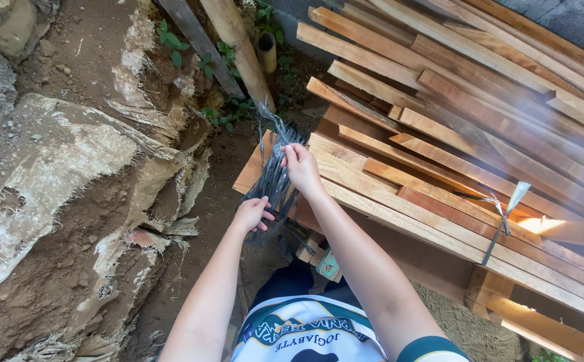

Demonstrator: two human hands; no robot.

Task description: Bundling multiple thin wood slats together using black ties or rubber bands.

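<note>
Dark strap bundle (273,179): long thin strips, individual strands hard to separate; lower ends hidden behind the left hand (251,214). Left fingers curled shut around the bundle's lower part. Right hand (301,167): fingertips pinched on the strips near their top, frayed ends rising above. Beyond and right of the fingers: stacked wooden planks (453,134), another strap (503,218) lying across them. Left: torn sacking (70,161) over soil.

I wore a white jersey (308,335) with dark green trim, a green and yellow band with lettering across the chest, and a dark green cuff edged in yellow on the right sleeve (433,350). My forearms were bare, no gloves.
</note>
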